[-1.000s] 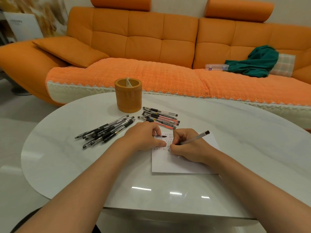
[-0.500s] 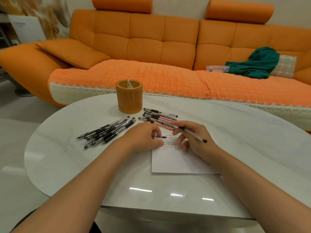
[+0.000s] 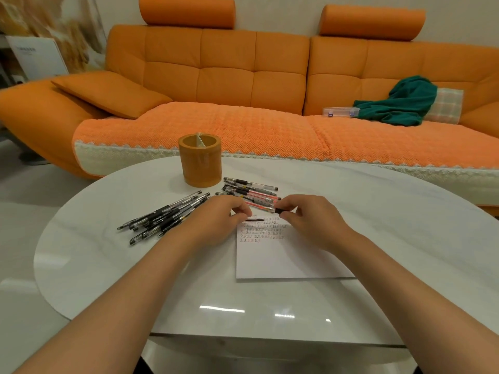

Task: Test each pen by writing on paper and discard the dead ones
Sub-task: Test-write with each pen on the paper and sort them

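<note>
Right hand [image 3: 310,221]: fingers curled, pinching the pen [image 3: 279,211] near its visible end, with most of the barrel hidden inside the hand. Left hand [image 3: 216,221]: thumb and forefinger pinching the pen cap [image 3: 253,218], held just over the top edge of the paper [image 3: 283,260].

Change noted: a second ago, right hand down on the sheet in a writing grip, tip on the paper. Half a second ago, pen lifted and swung round. Now clear of the sheet and brought up close to the cap, with a small gap remaining. Left hand and cap in much the same place throughout. Judged: writing test of this pen finished, recapping in hand, sorting yet to follow. Rows of small marks present on the upper part of the sheet. Which of them from this pen: not determinable, so no verdict on live or dead.

Orientation: long axis of the pen roughly left-right across the view and close to level, dark visible end toward the left hand and the cap. Nib or butt end: too small to tell.

Surroundings: one bunch of pens [image 3: 167,214] left of the hands and a second bunch [image 3: 251,188] just beyond them, both on the white table [image 3: 108,265]. Orange cup [image 3: 200,163] behind, orange sofa [image 3: 226,76] further back.
</note>
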A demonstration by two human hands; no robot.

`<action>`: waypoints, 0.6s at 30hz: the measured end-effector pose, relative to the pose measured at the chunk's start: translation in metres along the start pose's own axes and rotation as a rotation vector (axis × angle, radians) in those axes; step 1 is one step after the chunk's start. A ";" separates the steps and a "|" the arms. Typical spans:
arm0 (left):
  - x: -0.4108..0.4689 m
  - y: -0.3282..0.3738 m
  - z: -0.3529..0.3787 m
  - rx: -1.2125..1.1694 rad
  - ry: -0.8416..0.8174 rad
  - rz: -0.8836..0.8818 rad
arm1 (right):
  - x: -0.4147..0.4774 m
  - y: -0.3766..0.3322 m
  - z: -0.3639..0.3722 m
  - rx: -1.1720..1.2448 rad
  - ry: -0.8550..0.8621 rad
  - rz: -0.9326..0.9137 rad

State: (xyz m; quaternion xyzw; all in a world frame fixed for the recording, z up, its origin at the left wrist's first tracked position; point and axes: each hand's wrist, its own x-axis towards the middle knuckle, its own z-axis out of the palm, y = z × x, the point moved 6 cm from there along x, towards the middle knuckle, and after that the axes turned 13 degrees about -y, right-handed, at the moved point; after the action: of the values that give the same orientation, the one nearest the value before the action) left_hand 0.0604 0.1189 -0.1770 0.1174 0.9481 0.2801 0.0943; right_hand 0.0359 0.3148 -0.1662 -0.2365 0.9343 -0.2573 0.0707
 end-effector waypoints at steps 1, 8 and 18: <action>0.000 0.001 0.000 -0.004 0.007 -0.001 | 0.000 -0.001 0.001 -0.014 -0.006 -0.007; 0.001 0.006 0.001 -0.010 -0.005 0.001 | 0.002 -0.006 0.007 -0.149 -0.021 -0.051; 0.002 0.021 0.010 -0.344 -0.096 0.052 | -0.006 -0.025 0.016 -0.328 -0.012 -0.173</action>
State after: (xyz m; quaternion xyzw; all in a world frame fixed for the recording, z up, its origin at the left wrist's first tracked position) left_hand 0.0647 0.1414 -0.1745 0.1373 0.8772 0.4346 0.1509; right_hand 0.0555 0.2921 -0.1668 -0.3260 0.9394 -0.1053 0.0144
